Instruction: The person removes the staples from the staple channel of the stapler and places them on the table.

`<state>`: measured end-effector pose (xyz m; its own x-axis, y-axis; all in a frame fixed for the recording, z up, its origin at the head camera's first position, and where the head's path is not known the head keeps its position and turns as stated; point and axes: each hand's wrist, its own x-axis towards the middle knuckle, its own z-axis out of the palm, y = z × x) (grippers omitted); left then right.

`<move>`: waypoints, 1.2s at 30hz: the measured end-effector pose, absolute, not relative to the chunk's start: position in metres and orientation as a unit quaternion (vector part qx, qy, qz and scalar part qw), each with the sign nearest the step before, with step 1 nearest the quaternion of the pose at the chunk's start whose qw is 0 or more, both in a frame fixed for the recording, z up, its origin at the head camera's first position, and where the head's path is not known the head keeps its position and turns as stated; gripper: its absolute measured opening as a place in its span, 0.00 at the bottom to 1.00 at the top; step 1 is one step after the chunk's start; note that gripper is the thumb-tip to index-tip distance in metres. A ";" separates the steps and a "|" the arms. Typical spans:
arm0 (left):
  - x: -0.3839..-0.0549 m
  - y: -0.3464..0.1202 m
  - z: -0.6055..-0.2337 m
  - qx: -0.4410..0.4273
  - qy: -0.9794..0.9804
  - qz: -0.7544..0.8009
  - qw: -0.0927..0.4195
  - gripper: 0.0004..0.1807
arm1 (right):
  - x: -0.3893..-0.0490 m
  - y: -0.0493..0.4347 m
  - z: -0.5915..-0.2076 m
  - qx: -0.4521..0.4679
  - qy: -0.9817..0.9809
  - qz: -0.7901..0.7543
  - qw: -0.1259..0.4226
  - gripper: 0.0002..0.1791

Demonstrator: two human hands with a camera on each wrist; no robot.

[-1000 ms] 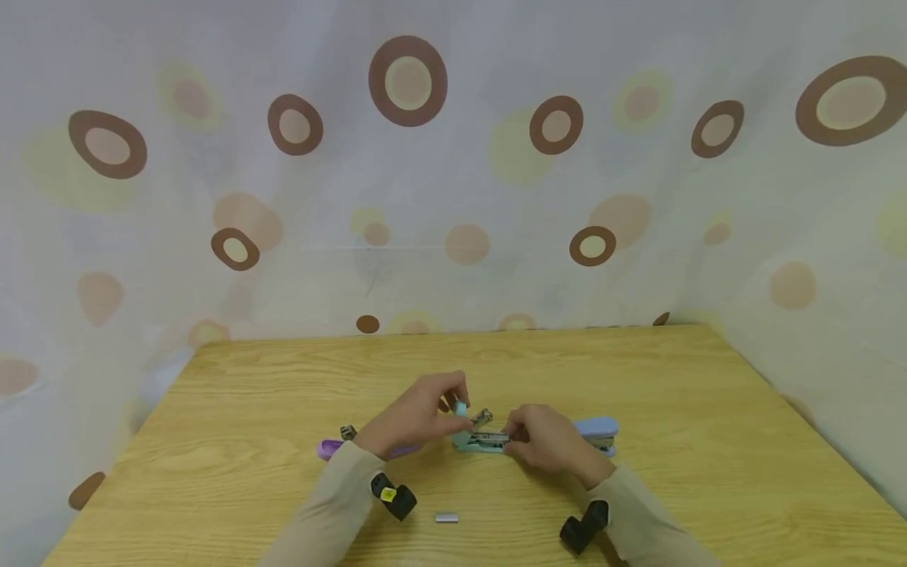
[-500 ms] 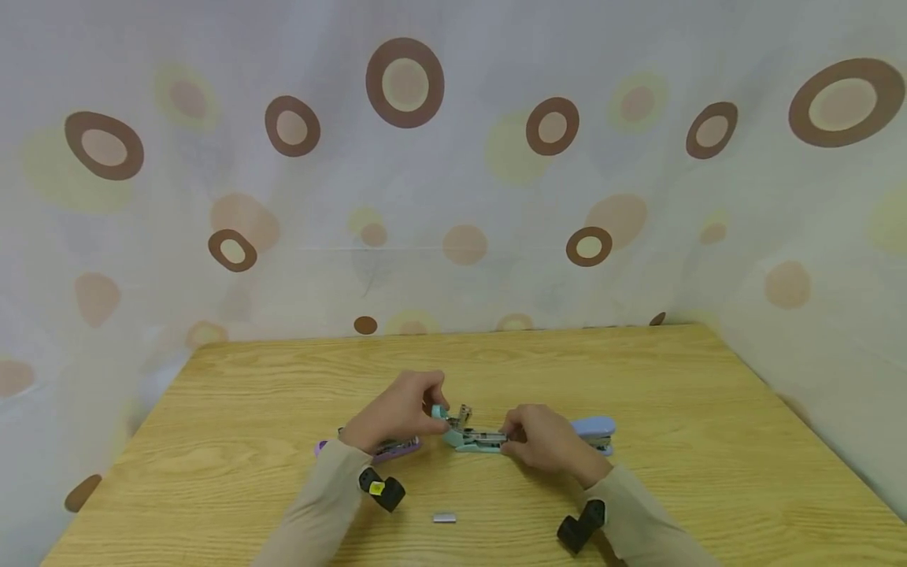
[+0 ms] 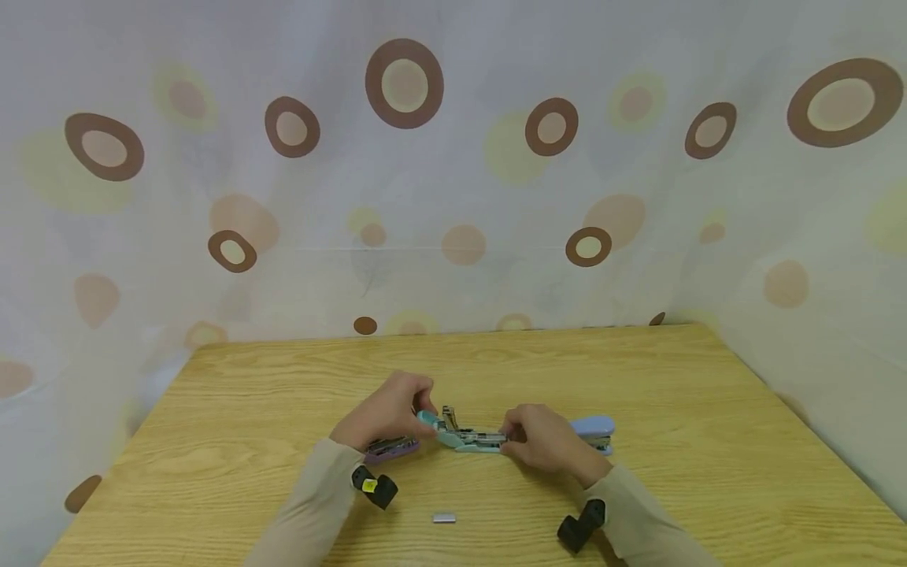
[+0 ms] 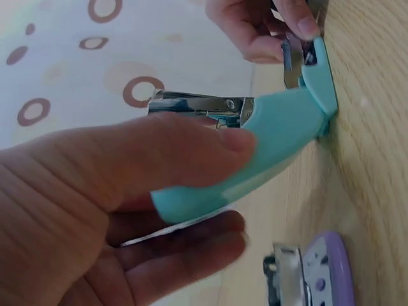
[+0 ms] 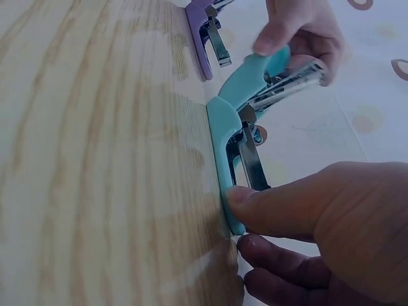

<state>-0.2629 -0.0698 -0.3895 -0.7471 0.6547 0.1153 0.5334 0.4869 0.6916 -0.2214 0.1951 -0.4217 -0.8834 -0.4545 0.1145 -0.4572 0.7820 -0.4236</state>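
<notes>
My left hand (image 3: 386, 409) pinches opened cover (image 4: 284, 127) of teal stapler (image 3: 480, 448), right hand (image 3: 544, 442) grips base (image 5: 220, 137); purple stapler (image 3: 393, 451) at nine o'clock, blue stapler (image 3: 593, 427) at three.

Teal stapler (image 3: 449, 440) partly hidden by fingers (image 3: 515, 420)

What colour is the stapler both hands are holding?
That stapler is turquoise; the left wrist view shows it best.

Wooden table (image 3: 212, 441) bears a purple stapler (image 3: 392, 450) at left and a blue stapler (image 3: 594, 427) at right; pale sheet (image 3: 453, 173) with brown rings stands behind.
</notes>
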 end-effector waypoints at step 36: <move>-0.267 -0.068 -0.396 0.383 0.864 0.315 0.085 0.13 | -0.232 0.189 -0.432 0.363 -0.887 0.282 -0.036 0.17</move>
